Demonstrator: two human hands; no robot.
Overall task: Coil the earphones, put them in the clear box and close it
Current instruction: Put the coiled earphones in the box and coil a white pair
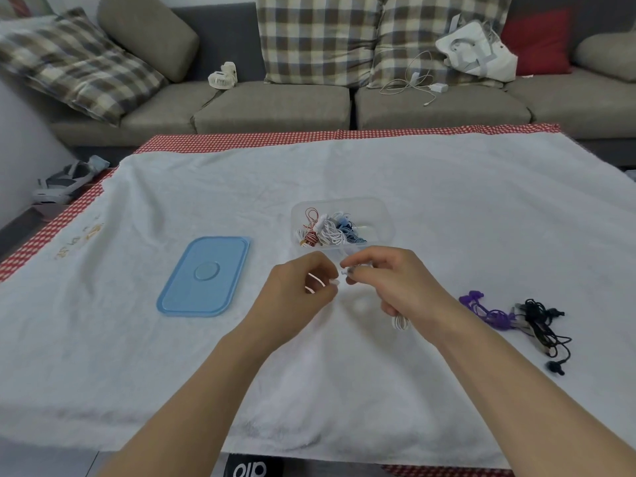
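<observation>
Just in front of the clear box (385, 215), above the white towel (413, 173) that covers the table, both hands meet over a set of white earphones (401, 321). The left hand (296, 290) has its fingers curled, pinching a loop of the white cable. The right hand (389, 280) pinches the small plug end between thumb and fingertips, and a coiled bundle of the cable hangs out below its palm. The box stands open and holds several coiled sets: one red-and-white, one white and one blue can be made out, tangled close together. Its blue lid (204, 277) lies flat on the towel, well apart to the left. To the right of the hands lie two loose sets, purple earphones (488, 311) and black earphones (543, 325), touching each other. Behind the table runs a sofa (275, 105) with three checked cushions, a small white fan (223, 75), a white charger cable (413, 80) and a white bag (478, 51).
</observation>
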